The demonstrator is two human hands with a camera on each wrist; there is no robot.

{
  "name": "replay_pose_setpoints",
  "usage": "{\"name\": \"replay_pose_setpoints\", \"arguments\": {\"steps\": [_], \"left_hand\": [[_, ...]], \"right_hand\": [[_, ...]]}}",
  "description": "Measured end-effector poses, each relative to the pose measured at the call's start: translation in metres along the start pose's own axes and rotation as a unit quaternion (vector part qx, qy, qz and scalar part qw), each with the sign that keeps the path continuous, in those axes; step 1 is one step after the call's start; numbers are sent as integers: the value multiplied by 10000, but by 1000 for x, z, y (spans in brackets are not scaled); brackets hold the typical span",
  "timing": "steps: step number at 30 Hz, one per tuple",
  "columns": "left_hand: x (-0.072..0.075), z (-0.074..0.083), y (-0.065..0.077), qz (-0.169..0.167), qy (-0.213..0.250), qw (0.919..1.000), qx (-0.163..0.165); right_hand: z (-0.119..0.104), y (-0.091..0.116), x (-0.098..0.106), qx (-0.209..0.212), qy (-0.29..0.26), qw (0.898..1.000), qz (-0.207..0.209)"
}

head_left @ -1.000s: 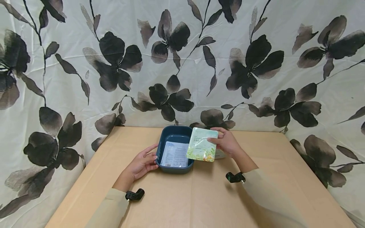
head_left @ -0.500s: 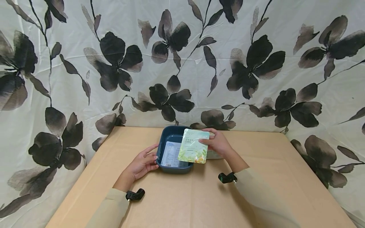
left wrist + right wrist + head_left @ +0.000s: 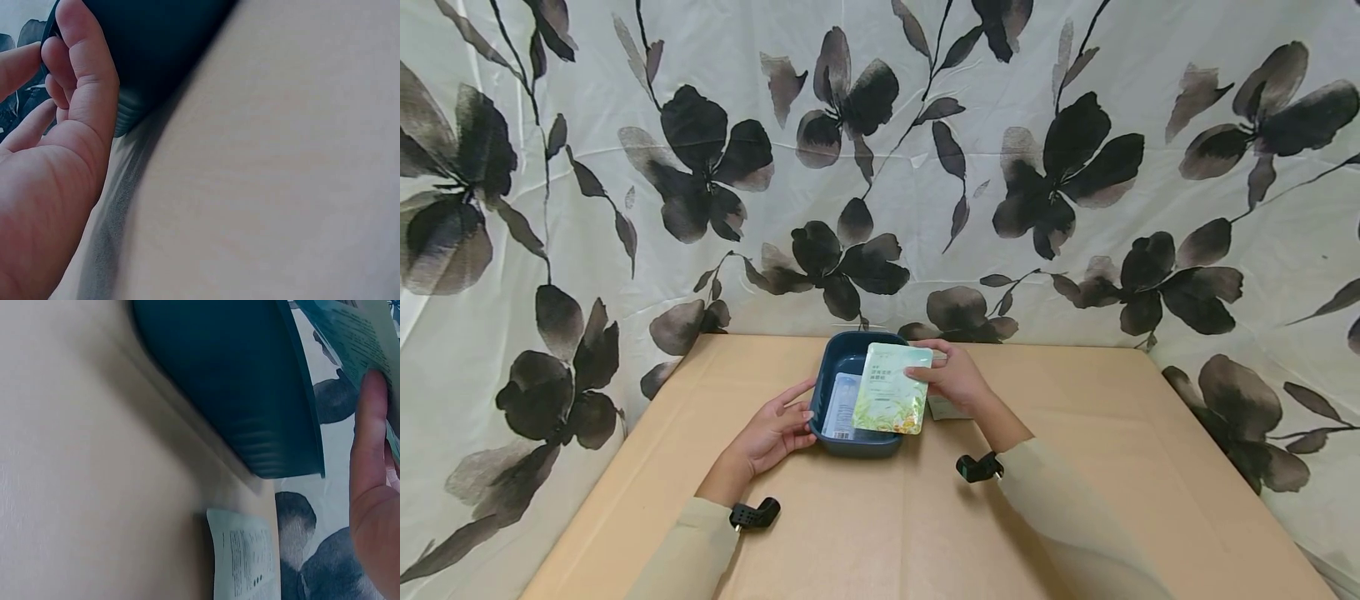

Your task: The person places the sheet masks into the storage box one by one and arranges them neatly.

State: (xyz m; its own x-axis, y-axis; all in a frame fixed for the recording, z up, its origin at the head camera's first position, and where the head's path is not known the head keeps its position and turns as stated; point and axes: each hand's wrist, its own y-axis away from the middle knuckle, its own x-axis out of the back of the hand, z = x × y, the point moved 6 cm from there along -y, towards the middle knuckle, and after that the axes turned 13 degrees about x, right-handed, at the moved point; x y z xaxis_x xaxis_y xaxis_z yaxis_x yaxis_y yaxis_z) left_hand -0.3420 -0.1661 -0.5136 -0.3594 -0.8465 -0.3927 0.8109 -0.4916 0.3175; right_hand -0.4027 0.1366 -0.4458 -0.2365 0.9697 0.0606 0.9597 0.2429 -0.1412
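Observation:
A dark blue plastic basin [image 3: 857, 447] stands on the table, its outer wall filling the top of the left wrist view. My left hand [image 3: 772, 433] holds its left side, with fingertips at the rim. My right hand [image 3: 955, 377] pinches a pale green flat packet [image 3: 889, 392] by its right edge, thumb in front. That packet hangs tilted over the basin's right side and hides part of its inside. In the basin lies a white printed packet [image 3: 841, 407], partly covered. Another pale packet [image 3: 245, 556] lies on the table to the basin's right, mostly behind my right hand in the head view.
The light wooden-coloured tabletop [image 3: 865, 533] reaches back to a floral curtain [image 3: 955, 208]. A black wrist device [image 3: 756, 513] sits on my left forearm, another device [image 3: 979, 467] on the right one.
My right hand has moved left with the green packet, from beside the basin to over its right part. More of the white packet is now covered. My left hand stays put.

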Motion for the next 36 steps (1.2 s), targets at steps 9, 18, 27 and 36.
{"name": "replay_pose_setpoints", "arguments": {"steps": [9,18,27,36], "left_hand": [[0,0,-1,-74,-6,10000,-65],[-3,2,0,-257,30,9996,-121],[-3,2,0,-279,74,9995,-136],[-1,1,-2,-132,160,9998,-20]], "right_hand": [[3,-8,-12,-29,-18,10000,-22],[3,-13,-24,67,55,9998,-161],[-1,-16,-36,119,335,9990,-257],[2,-20,-43,117,446,9983,-362]]}}
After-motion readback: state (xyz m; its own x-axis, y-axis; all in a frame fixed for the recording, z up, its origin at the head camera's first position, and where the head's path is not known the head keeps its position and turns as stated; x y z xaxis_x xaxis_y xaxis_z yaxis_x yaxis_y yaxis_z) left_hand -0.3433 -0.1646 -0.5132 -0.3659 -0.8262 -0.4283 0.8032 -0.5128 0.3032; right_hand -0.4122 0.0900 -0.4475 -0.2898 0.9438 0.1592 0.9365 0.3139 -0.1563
